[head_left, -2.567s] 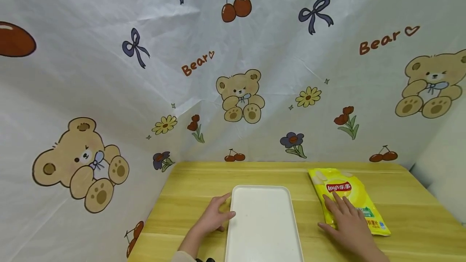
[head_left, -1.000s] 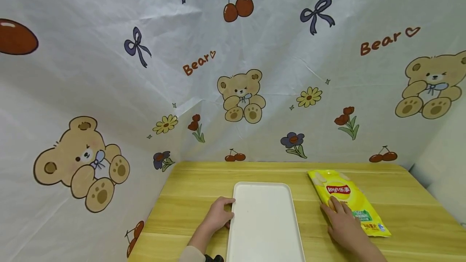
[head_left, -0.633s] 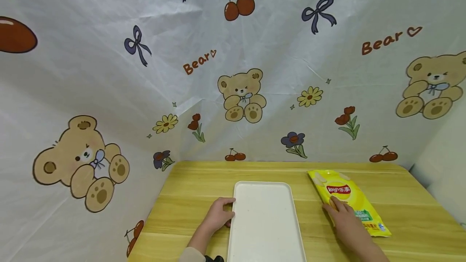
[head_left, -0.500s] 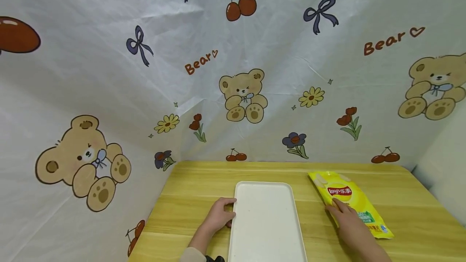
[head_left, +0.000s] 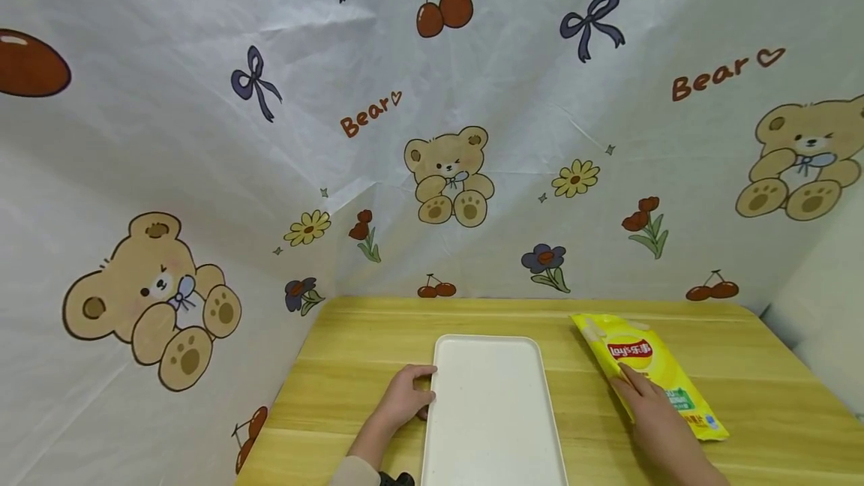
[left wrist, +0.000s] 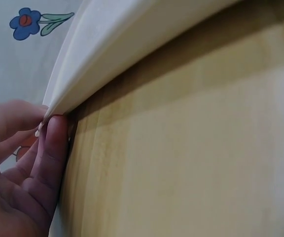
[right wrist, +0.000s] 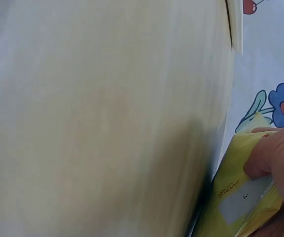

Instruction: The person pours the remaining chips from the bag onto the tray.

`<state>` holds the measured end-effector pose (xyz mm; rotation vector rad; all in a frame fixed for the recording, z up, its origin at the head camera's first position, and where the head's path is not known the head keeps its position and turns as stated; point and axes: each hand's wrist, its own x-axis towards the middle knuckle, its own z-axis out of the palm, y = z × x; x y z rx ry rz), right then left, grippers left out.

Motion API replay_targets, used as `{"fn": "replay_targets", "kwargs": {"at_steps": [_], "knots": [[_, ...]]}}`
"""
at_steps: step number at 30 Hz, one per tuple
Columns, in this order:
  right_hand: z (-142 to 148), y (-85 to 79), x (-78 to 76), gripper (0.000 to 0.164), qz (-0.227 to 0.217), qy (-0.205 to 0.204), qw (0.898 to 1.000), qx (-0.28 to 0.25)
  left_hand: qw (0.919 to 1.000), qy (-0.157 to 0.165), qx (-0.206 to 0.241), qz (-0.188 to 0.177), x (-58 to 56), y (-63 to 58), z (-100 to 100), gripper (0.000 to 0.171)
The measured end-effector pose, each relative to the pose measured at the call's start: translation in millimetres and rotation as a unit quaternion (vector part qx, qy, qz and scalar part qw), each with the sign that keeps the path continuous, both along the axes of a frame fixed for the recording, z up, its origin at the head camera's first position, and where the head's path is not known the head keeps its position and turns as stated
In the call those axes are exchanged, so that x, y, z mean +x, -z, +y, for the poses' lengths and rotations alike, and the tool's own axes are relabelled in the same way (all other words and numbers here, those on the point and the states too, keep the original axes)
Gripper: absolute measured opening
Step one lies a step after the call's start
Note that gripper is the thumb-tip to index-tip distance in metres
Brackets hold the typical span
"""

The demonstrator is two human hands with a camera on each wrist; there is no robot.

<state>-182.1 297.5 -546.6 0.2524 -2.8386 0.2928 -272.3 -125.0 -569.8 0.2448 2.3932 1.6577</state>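
Note:
My left hand (head_left: 401, 400) is at the left side of a white rectangular tray (head_left: 496, 411) lying on the table. In the left wrist view the fingertips (left wrist: 57, 129) pinch the tray's rim, one of them set low against its edge. To the right lies a yellow bag of Lay's potato chips (head_left: 624, 330), slanted away from the tray. My right hand (head_left: 651, 407) grips the bag's left edge, its lower part partly covered by the hand. Seen from the right wrist, the thumb (right wrist: 263, 158) presses into the bag's side, and that side stands raised over the tabletop.
The wooden table (head_left: 364, 328) carries the tray and bag, with bare wood between them. A white sheet (head_left: 283, 156) printed with bears, cherries and flowers hangs behind and on the left. At the bottom, a dark wrist device (head_left: 398, 479) shows by the left sleeve.
My right hand has gone from lying spread on the chip bag to gripping its left edge, which now lifts slightly. The left hand has drawn its fingers onto the tray's rim; the tray shifted slightly.

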Motion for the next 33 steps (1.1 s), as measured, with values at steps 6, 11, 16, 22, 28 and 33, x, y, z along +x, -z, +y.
{"fn": "replay_targets", "kwargs": {"at_steps": [6, 11, 16, 22, 28, 33], "knots": [[-2, -6.2, 3.1, 0.047, 0.028, -0.006, 1.000, -0.002, 0.9998, 0.008, 0.017, 0.004, 1.6, -2.9, -2, 0.049], [-5, -11.3, 5.4, 0.047, 0.053, -0.013, 0.998, 0.002, 0.9997, 0.013, 0.020, 0.004, 2.0, -2.3, -2, 0.049], [-6, -16.1, 9.4, 0.061, 0.066, -0.019, 0.998, 0.011, 0.9996, 0.015, 0.022, 0.004, 1.0, -0.9, -3, 0.048], [-8, -23.6, 13.8, 0.072, 0.085, -0.026, 0.996, 0.021, 0.9996, 0.017, 0.020, 0.007, 0.1, 0.1, -4, 0.048], [-13, -32.6, 16.3, 0.076, 0.096, -0.035, 0.994, 0.032, 0.9995, 0.020, 0.021, 0.011, 0.7, 0.8, -6, 0.047], [-17, -41.1, 19.7, 0.077, 0.121, -0.051, 0.991, 0.037, 0.9996, 0.017, 0.020, 0.013, 0.9, 3.9, -7, 0.046]]}}
